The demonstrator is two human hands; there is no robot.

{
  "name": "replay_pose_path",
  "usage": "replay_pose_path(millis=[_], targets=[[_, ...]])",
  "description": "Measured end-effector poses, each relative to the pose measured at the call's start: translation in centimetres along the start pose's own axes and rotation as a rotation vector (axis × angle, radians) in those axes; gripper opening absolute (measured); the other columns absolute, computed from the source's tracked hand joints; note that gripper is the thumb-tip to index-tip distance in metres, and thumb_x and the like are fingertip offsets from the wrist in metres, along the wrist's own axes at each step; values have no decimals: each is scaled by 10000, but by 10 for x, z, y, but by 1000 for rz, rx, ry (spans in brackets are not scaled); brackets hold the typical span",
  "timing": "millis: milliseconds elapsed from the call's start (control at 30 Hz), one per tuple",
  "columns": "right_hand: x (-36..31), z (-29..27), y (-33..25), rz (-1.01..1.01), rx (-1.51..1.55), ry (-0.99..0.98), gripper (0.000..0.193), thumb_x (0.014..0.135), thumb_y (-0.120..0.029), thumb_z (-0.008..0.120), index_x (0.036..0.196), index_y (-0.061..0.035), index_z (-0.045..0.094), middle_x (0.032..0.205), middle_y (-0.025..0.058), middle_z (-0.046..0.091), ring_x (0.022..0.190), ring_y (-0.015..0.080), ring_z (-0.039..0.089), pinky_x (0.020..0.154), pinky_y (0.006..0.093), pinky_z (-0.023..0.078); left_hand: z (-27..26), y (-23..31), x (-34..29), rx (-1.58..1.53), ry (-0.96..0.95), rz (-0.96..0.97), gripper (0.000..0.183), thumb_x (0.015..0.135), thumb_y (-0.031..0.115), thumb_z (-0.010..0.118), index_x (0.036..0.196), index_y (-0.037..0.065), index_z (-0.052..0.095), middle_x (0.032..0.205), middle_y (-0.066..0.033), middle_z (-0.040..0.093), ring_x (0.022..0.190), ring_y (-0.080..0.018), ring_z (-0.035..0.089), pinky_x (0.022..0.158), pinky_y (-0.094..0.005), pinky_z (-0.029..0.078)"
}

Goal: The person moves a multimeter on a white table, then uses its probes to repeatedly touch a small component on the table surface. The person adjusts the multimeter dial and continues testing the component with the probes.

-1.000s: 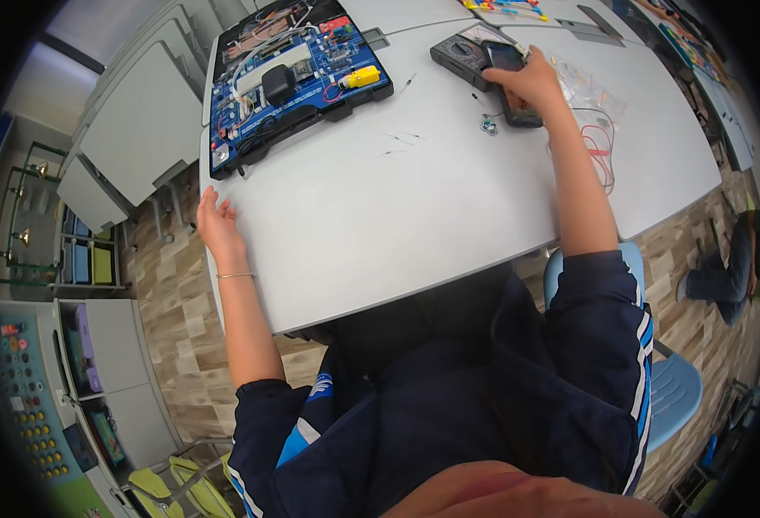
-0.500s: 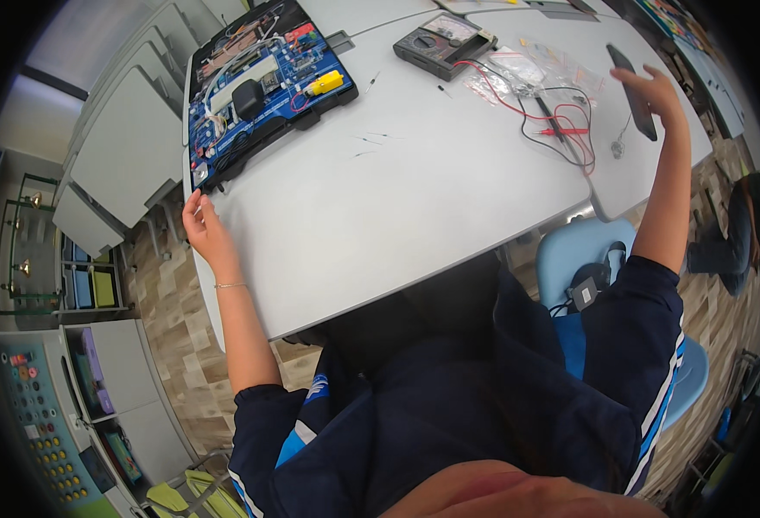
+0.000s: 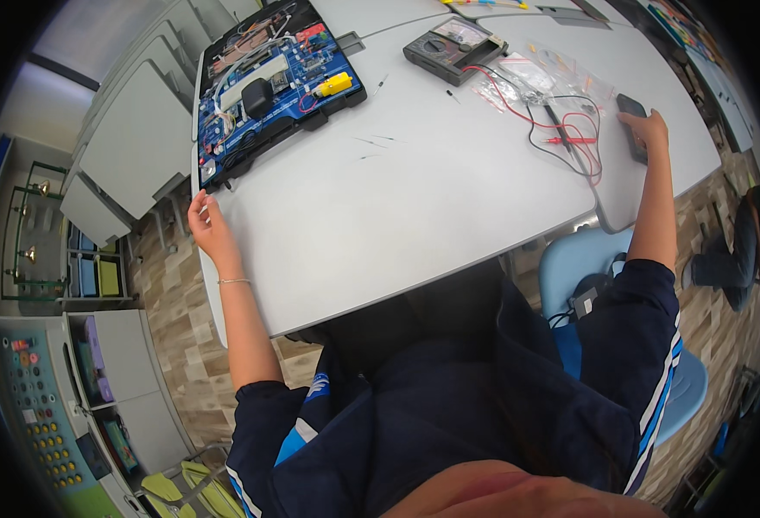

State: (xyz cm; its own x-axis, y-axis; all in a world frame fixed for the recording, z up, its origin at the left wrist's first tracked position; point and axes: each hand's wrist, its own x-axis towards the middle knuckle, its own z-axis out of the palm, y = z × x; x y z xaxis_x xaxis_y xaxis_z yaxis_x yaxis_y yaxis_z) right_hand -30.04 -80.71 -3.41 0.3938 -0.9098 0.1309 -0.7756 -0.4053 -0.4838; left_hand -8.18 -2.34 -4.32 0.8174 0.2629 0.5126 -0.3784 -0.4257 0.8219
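Observation:
My left hand (image 3: 209,226) grips the left edge of the grey table (image 3: 380,198), fingers curled over the rim, just below a blue electronics training board (image 3: 272,82) in a black case. My right hand (image 3: 652,131) reaches far to the right and rests on a dark phone (image 3: 632,121) lying on the table near its right edge. Red and black test leads (image 3: 561,121) trail from a grey multimeter (image 3: 454,47) toward that hand, over clear plastic bags (image 3: 535,73) of small parts.
A light blue chair (image 3: 583,259) stands under the table's right end with a dark adapter and cable on it. Grey tables and chairs line the left. Shelving with coloured bins stands lower left. Another person's dark shoes (image 3: 721,268) show at far right.
My right hand has carried the dark phone from beside the multimeter rightward to the table's right end. The view shifted; my left hand stays on the table edge.

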Motion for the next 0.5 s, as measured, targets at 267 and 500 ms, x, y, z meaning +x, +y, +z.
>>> replay_pose_path(millis=[267,500], targets=[[-47,1,-68,-52,-222,351,778,754,-516,835,1342,-53,619,1215,171,714,1133,336,682,987,464,529,1,-1,-2,10,-27,0,329,1003,264,656,1264,63,650,1207,-28,663,966,-109,592,844,-287,489],[-178,78,-262,-1083,366,-299,369,946,-165,668,1308,-95,645,1290,125,672,1150,305,659,1011,394,509,1,6,-2,29,-49,-9,321,1000,256,658,1260,68,658,1175,-27,663,946,-105,592,798,-266,493]])
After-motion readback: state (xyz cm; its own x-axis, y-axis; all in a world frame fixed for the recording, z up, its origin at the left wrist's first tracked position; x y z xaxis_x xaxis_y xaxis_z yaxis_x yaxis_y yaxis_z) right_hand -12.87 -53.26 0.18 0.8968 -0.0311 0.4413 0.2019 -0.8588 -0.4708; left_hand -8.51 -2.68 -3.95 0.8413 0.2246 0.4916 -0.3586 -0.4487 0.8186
